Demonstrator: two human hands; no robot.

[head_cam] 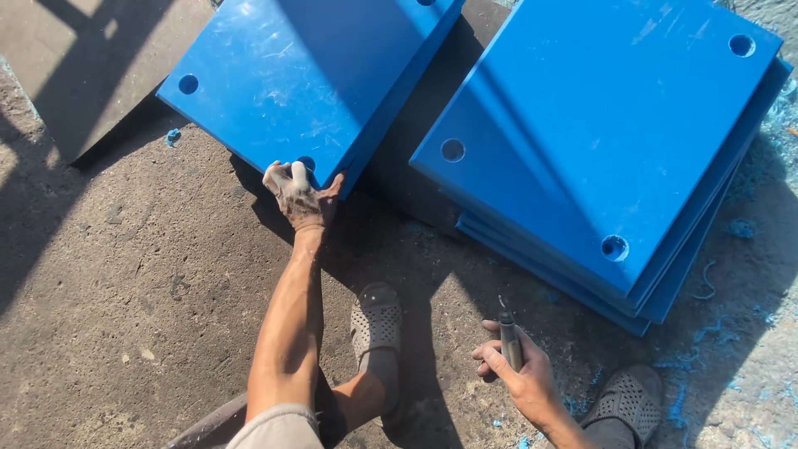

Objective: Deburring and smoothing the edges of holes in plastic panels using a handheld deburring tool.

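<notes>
Outdoors, the work takes place on a rough, stained concrete floor [141,291] in strong sunlight, with hard-edged shadows crossing the upper left corner and the area around the person's legs. Two lots of blue plastic panels lie flat on this surface: a left panel [299,75], square-cornered with a round hole near each visible corner, and, well apart to its right, a stack of panels [598,141] of the same colour, several deep, their edges slightly offset. A dark sheet [416,116] shows in the gap between the two and under the left panel's edge. Blue shavings [715,333] are scattered over the concrete at lower right, beside the stack. The left hand [299,195] is closed over the near corner of the left panel, fingers curled on top beside a corner hole, thumb against the edge. The right hand [515,374] hovers low over the floor, wrapped around a slim, pen-like tool [509,341] with its thin tip pointing upward; it touches neither panel. Two grey perforated slip-on shoes [376,320] stand on the concrete, one between the arms, one at the lower right edge.
</notes>
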